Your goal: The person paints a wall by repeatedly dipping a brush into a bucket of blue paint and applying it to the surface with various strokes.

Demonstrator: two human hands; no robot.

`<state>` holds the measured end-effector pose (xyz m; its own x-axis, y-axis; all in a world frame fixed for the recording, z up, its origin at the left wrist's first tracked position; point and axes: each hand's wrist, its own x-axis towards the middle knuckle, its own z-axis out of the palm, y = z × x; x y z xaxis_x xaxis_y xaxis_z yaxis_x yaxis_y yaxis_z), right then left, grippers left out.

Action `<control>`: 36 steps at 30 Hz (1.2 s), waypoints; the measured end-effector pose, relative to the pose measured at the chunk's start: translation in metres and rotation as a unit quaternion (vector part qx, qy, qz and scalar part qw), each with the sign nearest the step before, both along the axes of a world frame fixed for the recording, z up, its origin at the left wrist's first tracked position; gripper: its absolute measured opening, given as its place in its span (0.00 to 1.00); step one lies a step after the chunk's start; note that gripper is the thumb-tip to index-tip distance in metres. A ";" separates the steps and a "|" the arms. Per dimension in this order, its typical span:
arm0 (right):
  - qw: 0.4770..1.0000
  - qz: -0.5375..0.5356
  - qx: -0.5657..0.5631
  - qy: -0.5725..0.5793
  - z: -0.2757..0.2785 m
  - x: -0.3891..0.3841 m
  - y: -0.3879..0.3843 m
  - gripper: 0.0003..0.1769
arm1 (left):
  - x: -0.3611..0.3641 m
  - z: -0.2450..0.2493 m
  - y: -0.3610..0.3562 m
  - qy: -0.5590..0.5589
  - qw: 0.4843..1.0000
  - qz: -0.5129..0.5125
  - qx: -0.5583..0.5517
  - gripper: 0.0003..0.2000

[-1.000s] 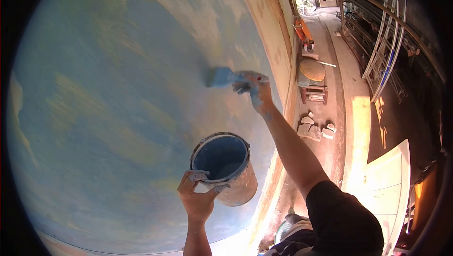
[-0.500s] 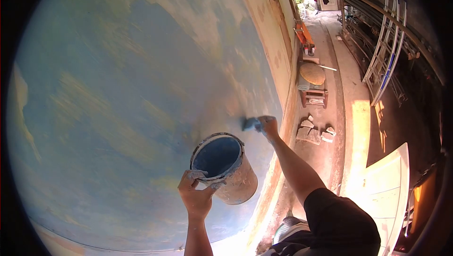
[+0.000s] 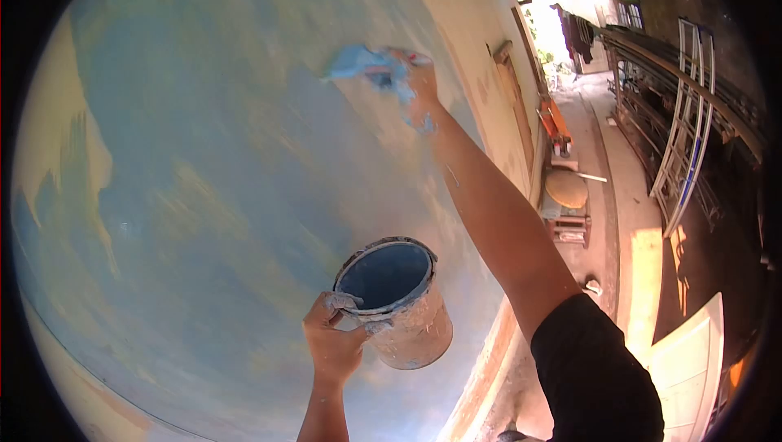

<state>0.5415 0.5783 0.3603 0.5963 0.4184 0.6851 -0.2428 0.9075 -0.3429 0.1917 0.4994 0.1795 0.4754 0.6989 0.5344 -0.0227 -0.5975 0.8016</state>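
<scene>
My left hand [image 3: 336, 336] grips the rim of a stained bucket [image 3: 415, 332], thumb outside and fingers over the edge, with dark blue-grey inside it. Higher up, my right hand [image 3: 414, 83] is closed round a paint-covered brush [image 3: 358, 62], whose light blue end is at the wall. Light blue paint smears that hand and wrist. Behind both hands spreads the wall [image 3: 244, 197], streaked in blue, green and yellowish tones, with a cream area at its left and right edges.
A ladder [image 3: 684, 124] leans by long poles on the right. Along the walkway are an orange object [image 3: 555, 126], a round woven item [image 3: 566, 189] and a small stool [image 3: 572, 230]. A pale panel [image 3: 688, 369] stands at the lower right.
My right hand has moved up along the wall with the brush, the arm now stretched out. The view has tilted upward. My left hand still holds the bucket.
</scene>
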 end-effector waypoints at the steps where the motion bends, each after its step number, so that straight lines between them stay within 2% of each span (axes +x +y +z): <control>1: 1.000 -0.013 -0.008 0.021 -0.031 0.015 0.028 0.12 | 0.000 -0.003 0.001 -0.008 1.000 0.001 0.005 0.18; 3: 0.996 -0.034 -0.068 0.053 -0.089 0.020 0.031 0.18 | -0.001 -0.010 0.001 -0.035 0.999 -0.013 0.014 0.18; 5: 0.986 -0.072 -0.130 0.079 -0.175 0.009 0.013 0.21 | 0.000 -0.017 0.002 -0.051 0.998 -0.015 0.027 0.17; 8: 0.968 -0.112 -0.198 0.101 -0.301 0.028 -0.005 0.17 | 0.000 -0.018 -0.005 -0.060 0.997 -0.009 0.041 0.17; 9: 0.959 -0.132 -0.227 0.104 -0.319 0.036 -0.013 0.15 | 0.001 -0.016 -0.005 -0.061 0.997 -0.007 0.046 0.17; 10: 0.960 -0.131 -0.225 0.101 -0.318 0.046 -0.019 0.15 | 0.002 -0.015 -0.005 -0.065 0.997 -0.006 0.048 0.17; 12: 0.876 -0.235 -0.407 0.110 -0.318 0.058 -0.025 0.10 | 0.002 -0.013 -0.007 -0.070 0.997 -0.010 0.026 0.16; 14: 0.890 -0.234 -0.392 -0.005 -0.304 0.089 0.011 0.17 | 0.002 -0.008 -0.011 -0.055 0.998 0.000 0.027 0.16; 15: 0.867 -0.327 -0.377 -0.006 -0.295 0.114 0.058 0.24 | 0.001 -0.006 -0.014 -0.041 0.999 0.007 0.031 0.16; 16: 0.858 -0.311 -0.408 -0.029 -0.250 0.120 0.071 0.31 | 0.001 -0.005 -0.015 -0.041 0.999 0.008 0.033 0.16; 18: 0.872 -0.339 -0.352 -0.017 -0.155 0.120 0.088 0.33 | 0.002 -0.004 -0.016 -0.053 0.998 -0.007 0.039 0.16; 19: 0.894 -0.306 -0.328 -0.017 -0.101 0.090 0.050 0.26 | 0.002 -0.005 -0.016 -0.053 0.998 -0.007 0.042 0.16; 20: 0.957 -0.215 -0.194 0.000 -0.063 0.074 0.031 0.17 | 0.003 -0.005 -0.016 -0.052 0.997 -0.008 0.047 0.16; 21: 0.991 -0.117 -0.055 0.015 -0.042 0.061 0.020 0.07 | 0.003 -0.006 -0.016 -0.052 0.997 -0.009 0.051 0.16; 23: 0.995 -0.085 -0.032 0.033 -0.035 0.038 0.011 0.08 | 0.002 -0.008 -0.015 -0.058 0.997 -0.008 0.055 0.16; 24: 0.997 -0.053 -0.011 0.053 -0.042 0.035 0.015 0.08 | 0.001 -0.010 -0.014 -0.063 0.996 -0.008 0.058 0.16; 26: 0.986 -0.101 -0.064 0.118 -0.099 0.060 0.065 0.11 | 0.000 -0.013 -0.012 -0.068 0.996 -0.011 0.054 0.17; 28: 0.980 -0.105 -0.129 0.112 -0.149 0.031 0.015 0.13 | 0.001 -0.014 -0.013 -0.078 0.996 -0.012 0.051 0.17; 31: 0.956 -0.142 -0.228 0.115 -0.234 0.047 0.000 0.12 | 0.000 -0.009 -0.017 -0.075 0.996 -0.005 0.051 0.17; 33: 0.905 -0.237 -0.354 -0.021 -0.295 0.071 -0.001 0.11 | -0.001 -0.009 -0.018 -0.080 0.995 -0.013 0.055 0.17; 34: 0.903 -0.240 -0.355 -0.023 -0.307 0.079 0.007 0.11 | -0.001 -0.009 -0.018 -0.082 0.995 -0.016 0.053 0.17; 36: 0.813 -0.338 -0.472 -0.047 -0.313 0.080 0.011 0.16 | -0.002 -0.008 -0.018 -0.078 0.995 -0.010 0.054 0.17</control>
